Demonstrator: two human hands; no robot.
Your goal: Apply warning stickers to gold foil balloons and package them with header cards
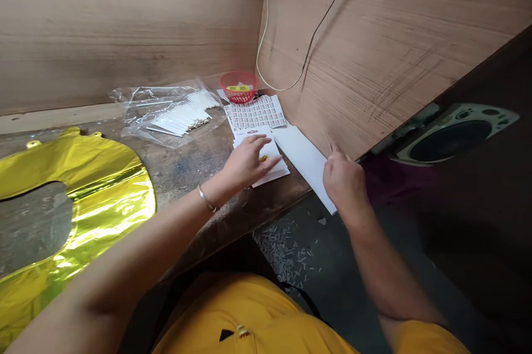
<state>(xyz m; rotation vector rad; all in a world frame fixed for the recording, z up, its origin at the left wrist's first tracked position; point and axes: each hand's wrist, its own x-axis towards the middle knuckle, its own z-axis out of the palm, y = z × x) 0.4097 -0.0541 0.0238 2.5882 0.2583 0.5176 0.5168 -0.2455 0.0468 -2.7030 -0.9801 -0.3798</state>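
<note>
My left hand (249, 160) lies over a small stack of white header cards (272, 174) with a hang slot at the top. Its fingers are spread, and a bit of gold shows beneath them on the top card. At the outer end of a long white stack of sheets or sleeves (305, 157), my right hand (344, 177) is closed with the index finger near the thumb. Something thin and faint seems to stick up from its fingertips, too blurred to name. A printed sticker sheet (255, 114) lies just behind the cards.
A clear plastic bag (143, 135) of white sticks (183, 116) lies behind my left hand. The red basket (239, 88) stands in the corner under a hanging cable (266, 27). A gold foil balloon (112, 193) covers the left. A speaker (453, 138) is at right; white scraps (286, 251) litter the floor.
</note>
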